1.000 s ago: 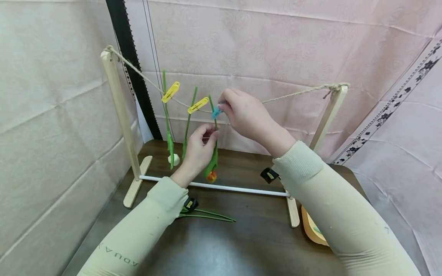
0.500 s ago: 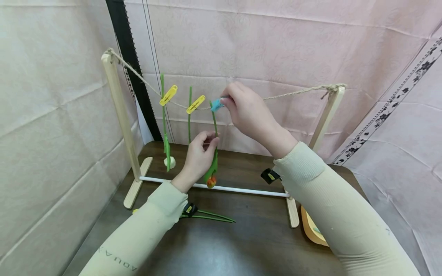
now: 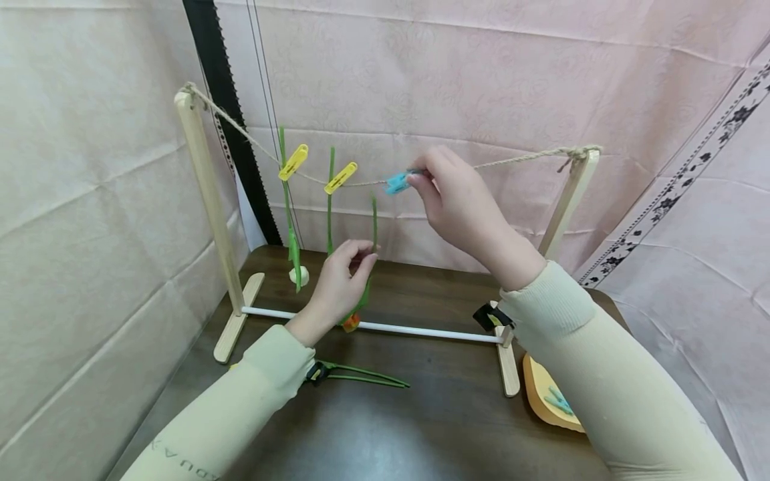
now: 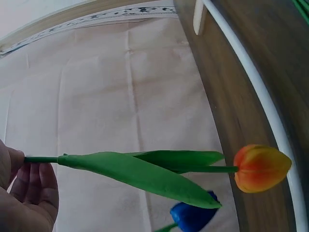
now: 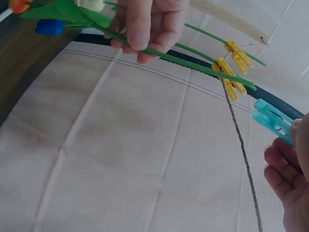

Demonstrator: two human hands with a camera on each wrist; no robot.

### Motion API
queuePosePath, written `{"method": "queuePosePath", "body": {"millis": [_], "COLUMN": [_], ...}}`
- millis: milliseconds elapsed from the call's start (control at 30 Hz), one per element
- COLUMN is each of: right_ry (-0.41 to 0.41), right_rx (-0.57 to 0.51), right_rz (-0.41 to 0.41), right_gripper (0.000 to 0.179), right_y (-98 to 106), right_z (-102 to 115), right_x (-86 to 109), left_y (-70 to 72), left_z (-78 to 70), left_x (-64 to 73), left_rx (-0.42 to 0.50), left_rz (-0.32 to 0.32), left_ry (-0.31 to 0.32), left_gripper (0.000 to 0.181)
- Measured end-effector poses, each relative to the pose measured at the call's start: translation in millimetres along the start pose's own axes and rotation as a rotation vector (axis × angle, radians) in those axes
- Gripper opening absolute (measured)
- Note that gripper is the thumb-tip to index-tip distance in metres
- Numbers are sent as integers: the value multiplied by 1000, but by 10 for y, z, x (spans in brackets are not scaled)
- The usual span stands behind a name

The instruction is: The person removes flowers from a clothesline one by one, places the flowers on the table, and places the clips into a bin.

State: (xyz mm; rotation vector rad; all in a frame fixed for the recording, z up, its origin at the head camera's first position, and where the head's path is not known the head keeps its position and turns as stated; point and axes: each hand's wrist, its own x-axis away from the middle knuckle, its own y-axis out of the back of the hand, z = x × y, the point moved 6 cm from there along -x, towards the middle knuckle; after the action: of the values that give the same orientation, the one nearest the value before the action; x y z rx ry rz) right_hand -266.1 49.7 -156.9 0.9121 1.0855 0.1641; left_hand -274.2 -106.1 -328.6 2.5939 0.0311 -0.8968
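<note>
My left hand (image 3: 343,277) pinches the green stem of an artificial orange tulip (image 4: 260,169), which hangs bloom down; the stem's upper end points up below the rope (image 3: 368,183). In my right hand (image 3: 463,204) a light blue clothespin (image 5: 271,118) is pinched by its handles. The right wrist view shows that clothespin apart from both stem and rope. Left of the hands, two yellow clothespins (image 3: 293,162) clip stems to the rope. One stem carries a white tulip (image 3: 299,275); a blue tulip (image 4: 193,215) hangs beside the orange one.
The rope runs between two wooden posts (image 3: 207,194), joined low down by a white rod (image 3: 430,331). More green stems (image 3: 367,378) lie on the dark table (image 3: 433,421), partly behind the left sleeve. At right, a yellow tray (image 3: 535,394) holds blue-green clothespins.
The blue clothespin has come away from the orange tulip's stem and shifted right with my right hand. My left hand has lowered slightly with the tulip, its stem end now under the rope.
</note>
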Motion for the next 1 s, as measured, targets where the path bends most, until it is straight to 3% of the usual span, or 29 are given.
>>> {"method": "queuePosePath", "body": {"millis": [267, 400, 667, 867, 1000], "right_ry": [57, 32, -126, -279, -318], "right_rx": [-4, -26, -14, -15, -10], "right_rz": [-5, -10, 142, 282, 338], "right_gripper": [12, 10, 14, 14, 15], "right_y": [-2, -2, -101, -204, -234], "right_z": [-59, -168, -466, -729, -850], "right_x": [190, 319, 705, 1055, 1336], "left_y": [33, 4, -100, -152, -212], "left_z": [-30, -39, -8, 74, 156], "left_x": [128, 205, 362, 534, 686], "left_rx": [-173, -263, -390, -448, -500], "left_rz": [146, 237, 388, 504, 562], "left_ry": [-67, -103, -208, -213, -237], "left_gripper": [14, 14, 17, 20, 21]}}
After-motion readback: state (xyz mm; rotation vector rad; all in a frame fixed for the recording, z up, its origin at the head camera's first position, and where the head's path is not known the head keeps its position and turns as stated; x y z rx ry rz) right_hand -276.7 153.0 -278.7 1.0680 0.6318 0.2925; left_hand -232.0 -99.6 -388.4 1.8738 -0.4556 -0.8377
